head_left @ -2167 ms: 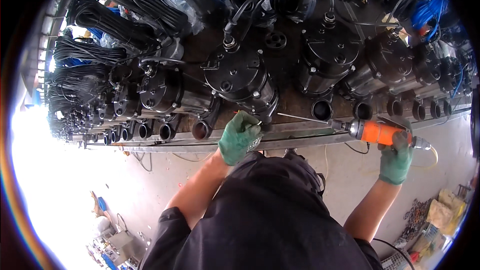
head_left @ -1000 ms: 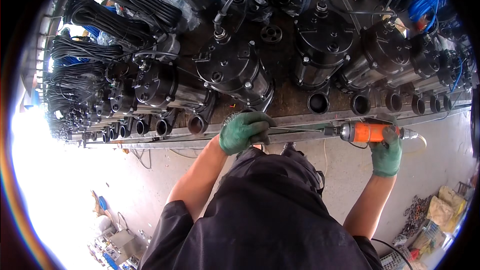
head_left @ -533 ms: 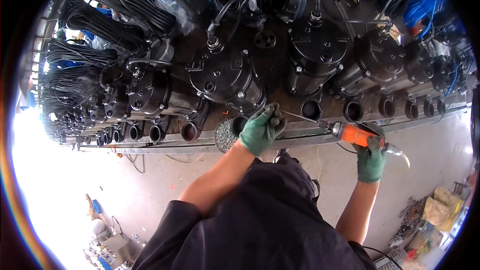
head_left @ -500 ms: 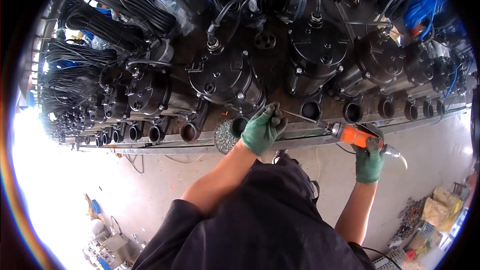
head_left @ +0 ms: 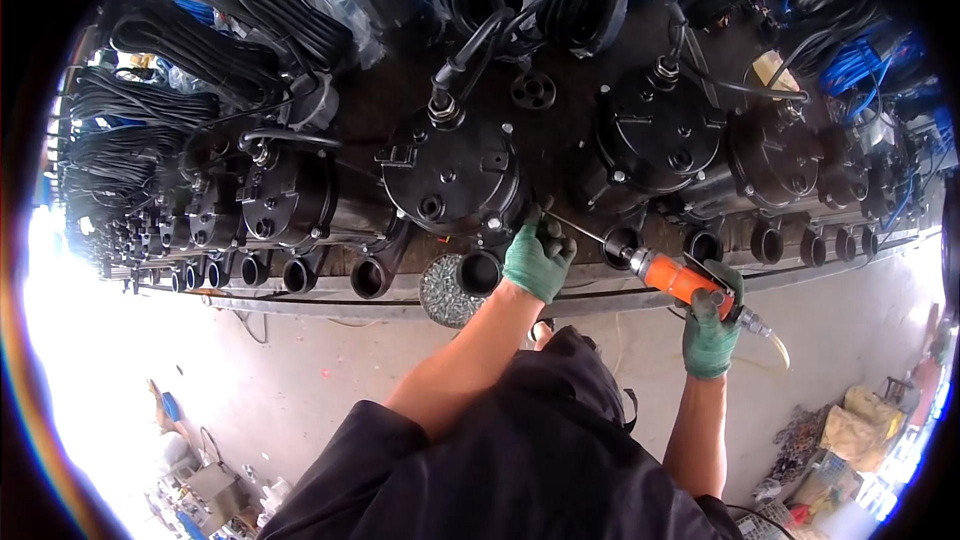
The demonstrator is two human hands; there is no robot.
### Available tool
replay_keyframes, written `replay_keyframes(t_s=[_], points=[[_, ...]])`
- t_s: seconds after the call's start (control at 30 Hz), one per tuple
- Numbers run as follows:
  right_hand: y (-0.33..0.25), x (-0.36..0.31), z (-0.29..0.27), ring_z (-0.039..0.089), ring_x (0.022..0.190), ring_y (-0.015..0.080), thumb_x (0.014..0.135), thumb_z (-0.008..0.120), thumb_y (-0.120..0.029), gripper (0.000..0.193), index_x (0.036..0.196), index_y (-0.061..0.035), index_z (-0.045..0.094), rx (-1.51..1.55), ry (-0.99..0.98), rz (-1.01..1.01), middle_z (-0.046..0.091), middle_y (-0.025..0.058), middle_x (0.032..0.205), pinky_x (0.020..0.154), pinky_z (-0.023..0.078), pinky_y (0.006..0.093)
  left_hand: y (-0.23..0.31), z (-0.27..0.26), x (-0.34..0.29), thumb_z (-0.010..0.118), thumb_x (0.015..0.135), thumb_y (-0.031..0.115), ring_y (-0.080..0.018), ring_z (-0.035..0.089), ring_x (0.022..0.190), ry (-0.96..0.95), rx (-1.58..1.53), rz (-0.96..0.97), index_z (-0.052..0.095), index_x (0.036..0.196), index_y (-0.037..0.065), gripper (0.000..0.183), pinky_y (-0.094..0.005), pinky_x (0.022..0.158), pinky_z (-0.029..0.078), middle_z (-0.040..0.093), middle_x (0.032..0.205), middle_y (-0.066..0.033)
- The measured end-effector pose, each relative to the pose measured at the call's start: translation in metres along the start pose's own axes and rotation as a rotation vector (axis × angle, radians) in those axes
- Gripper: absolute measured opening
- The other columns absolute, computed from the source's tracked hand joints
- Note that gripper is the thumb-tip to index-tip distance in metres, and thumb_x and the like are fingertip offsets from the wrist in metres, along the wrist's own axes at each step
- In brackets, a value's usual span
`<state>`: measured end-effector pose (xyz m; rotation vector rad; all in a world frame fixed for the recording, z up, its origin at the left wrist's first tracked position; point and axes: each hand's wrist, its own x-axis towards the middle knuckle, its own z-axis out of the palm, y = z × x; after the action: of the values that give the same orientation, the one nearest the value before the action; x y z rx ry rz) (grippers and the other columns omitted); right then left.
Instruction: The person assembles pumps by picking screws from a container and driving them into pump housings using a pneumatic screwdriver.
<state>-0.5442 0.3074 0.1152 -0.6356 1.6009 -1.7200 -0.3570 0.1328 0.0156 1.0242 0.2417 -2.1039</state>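
Note:
My right hand (head_left: 712, 332), in a green glove with dark fingertips, grips an orange air screwdriver (head_left: 672, 277) with a silver nose. Its long thin bit (head_left: 577, 224) points left and away from me. My left hand (head_left: 537, 265), gloved alike, is closed around the bit's tip, at the lower right side of a black pump (head_left: 450, 180); any small piece between the fingers is hidden. Bolts stud the rim of the pump's round lid, and a thick cable rises from it. A round dish of small screws (head_left: 441, 292) sits beside the pump's open outlet (head_left: 479, 273).
Similar black pumps line the bench on both sides, including one just right (head_left: 655, 135). Coiled black cables (head_left: 225, 25) and blue wires (head_left: 855, 70) crowd the back. A pale hose (head_left: 781, 350) trails from the screwdriver. Sacks (head_left: 858, 427) lie on the floor at right.
The screwdriver and my right hand have shifted left. My left hand's fingertips have come in against the pump's side with the bit tip. The whole view has moved slightly.

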Motion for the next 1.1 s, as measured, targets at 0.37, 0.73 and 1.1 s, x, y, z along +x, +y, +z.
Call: replay_keyframes(t_s=[0.37, 0.73, 1.1], points=[[-0.067, 0.024, 0.045, 0.06, 0.08, 0.0108, 0.075, 0.076, -0.005, 0.038, 0.111, -0.0014, 0.067, -0.34, -0.086, -0.084, 0.066, 0.0028, 0.094, 0.074, 0.051, 0.0272, 0.007, 0.02, 0.0, 0.059, 0.101, 0.025, -0.0087, 0.049, 0.062, 0.152, -0.042, -0.015, 0.068, 0.098, 0.015, 0.014, -0.0278, 0.068, 0.045, 0.057, 0.07, 0.0054], [-0.158, 0.077, 0.182, 0.07, 0.081, 0.0236, 0.077, 0.08, -0.018, 0.034, 0.105, -0.0047, 0.066, -1.002, -0.634, -0.671, 0.07, 0.0105, 0.089, 0.076, 0.056, 0.0337, 0.056, -0.022, -0.054, 0.059, 0.101, 0.02, -0.0134, 0.059, 0.07, -0.29, 0.765, 0.113, 0.067, 0.117, 0.004, 0.025, -0.0304, 0.07, 0.051, 0.069, 0.09, -0.0061], [-0.163, 0.101, 0.203, 0.067, 0.076, 0.0306, 0.077, 0.078, -0.021, 0.024, 0.087, -0.0025, 0.065, -0.896, -0.794, -0.347, 0.07, 0.0149, 0.081, 0.075, 0.055, 0.039, 0.169, -0.015, -0.134, 0.062, 0.101, 0.015, -0.0141, 0.063, 0.076, -0.16, 1.308, 0.755, 0.066, 0.111, -0.003, 0.02, -0.0272, 0.071, 0.052, 0.071, 0.092, -0.0078]])
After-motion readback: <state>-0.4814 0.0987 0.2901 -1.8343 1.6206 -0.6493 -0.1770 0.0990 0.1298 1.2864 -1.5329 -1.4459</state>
